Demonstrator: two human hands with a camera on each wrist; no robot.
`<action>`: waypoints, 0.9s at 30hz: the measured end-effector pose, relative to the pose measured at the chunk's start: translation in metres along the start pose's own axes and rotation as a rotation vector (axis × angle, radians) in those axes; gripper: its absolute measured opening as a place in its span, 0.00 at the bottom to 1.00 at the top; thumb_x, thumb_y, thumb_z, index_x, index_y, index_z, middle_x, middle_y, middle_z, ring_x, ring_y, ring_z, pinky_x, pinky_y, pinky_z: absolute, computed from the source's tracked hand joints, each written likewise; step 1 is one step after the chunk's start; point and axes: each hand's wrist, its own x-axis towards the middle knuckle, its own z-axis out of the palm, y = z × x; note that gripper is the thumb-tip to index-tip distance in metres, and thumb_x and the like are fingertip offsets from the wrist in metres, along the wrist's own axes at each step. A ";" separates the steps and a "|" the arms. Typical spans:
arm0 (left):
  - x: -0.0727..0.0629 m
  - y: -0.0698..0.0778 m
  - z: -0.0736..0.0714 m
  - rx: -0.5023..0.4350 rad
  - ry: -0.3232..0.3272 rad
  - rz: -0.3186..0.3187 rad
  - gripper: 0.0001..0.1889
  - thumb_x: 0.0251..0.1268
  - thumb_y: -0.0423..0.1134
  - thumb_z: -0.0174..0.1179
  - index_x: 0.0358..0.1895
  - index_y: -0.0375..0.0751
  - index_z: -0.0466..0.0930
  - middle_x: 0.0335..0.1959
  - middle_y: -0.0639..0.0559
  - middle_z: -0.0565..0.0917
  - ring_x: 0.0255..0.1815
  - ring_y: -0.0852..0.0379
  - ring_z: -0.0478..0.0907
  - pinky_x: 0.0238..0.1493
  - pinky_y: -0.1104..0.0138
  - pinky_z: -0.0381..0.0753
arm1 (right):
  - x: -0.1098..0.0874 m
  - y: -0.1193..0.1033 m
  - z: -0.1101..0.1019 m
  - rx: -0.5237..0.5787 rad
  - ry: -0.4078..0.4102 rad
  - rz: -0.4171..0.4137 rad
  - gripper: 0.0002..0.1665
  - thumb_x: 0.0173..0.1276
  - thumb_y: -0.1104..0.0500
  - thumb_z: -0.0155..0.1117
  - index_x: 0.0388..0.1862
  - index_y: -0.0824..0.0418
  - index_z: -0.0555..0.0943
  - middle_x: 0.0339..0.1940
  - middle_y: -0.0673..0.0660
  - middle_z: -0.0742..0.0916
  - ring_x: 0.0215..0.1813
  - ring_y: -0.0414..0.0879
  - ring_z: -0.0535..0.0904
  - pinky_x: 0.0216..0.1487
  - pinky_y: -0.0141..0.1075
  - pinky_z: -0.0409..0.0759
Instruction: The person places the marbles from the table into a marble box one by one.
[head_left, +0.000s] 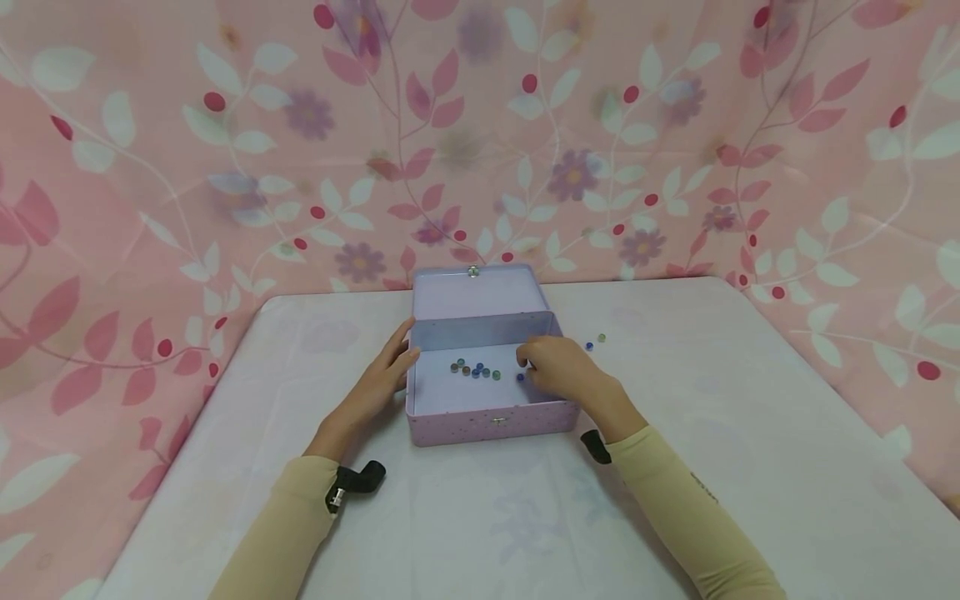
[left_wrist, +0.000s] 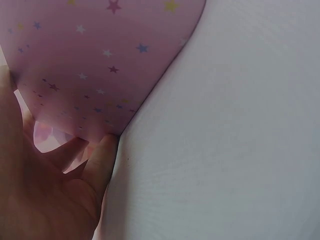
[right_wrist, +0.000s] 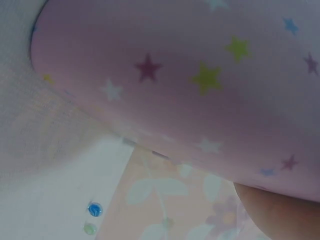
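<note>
A pink-purple tin box [head_left: 491, 425] with printed stars sits on the table, its hinged lid [head_left: 480, 293] tipped back. Inside, several glass marbles [head_left: 476, 372] lie loosely grouped left of centre. My left hand [head_left: 378, 383] rests against the box's left side, fingers reaching along the wall; in the left wrist view its fingertips touch the star-printed side [left_wrist: 95, 65]. Over the right wall reaches my right hand [head_left: 558, 367], fingers bent down into the box. A dark blue marble [head_left: 521, 377] lies right by them. What sits under these fingers is hidden, and I cannot tell whether they pinch anything.
Outside the box, to its right, a blue marble [head_left: 589, 346] and a pale green marble [head_left: 602, 337] lie on the white tablecloth [head_left: 720, 417]. A pink floral curtain [head_left: 480, 150] hangs behind the table. Small metal clasps show on the lid and the box front.
</note>
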 end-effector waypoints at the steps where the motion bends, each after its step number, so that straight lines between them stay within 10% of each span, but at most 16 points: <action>1: 0.000 0.000 0.000 0.000 0.000 -0.002 0.34 0.77 0.60 0.45 0.79 0.72 0.39 0.83 0.47 0.46 0.83 0.44 0.47 0.73 0.43 0.67 | 0.000 0.000 0.000 0.000 0.000 -0.001 0.10 0.64 0.66 0.65 0.43 0.58 0.88 0.40 0.52 0.89 0.41 0.46 0.83 0.47 0.42 0.84; 27: 0.010 -0.017 -0.001 0.017 0.011 0.001 0.34 0.77 0.62 0.43 0.79 0.75 0.38 0.83 0.48 0.46 0.83 0.42 0.48 0.72 0.43 0.67 | 0.001 0.011 -0.011 0.217 0.041 -0.045 0.12 0.68 0.68 0.60 0.46 0.64 0.87 0.41 0.56 0.89 0.41 0.46 0.81 0.47 0.40 0.83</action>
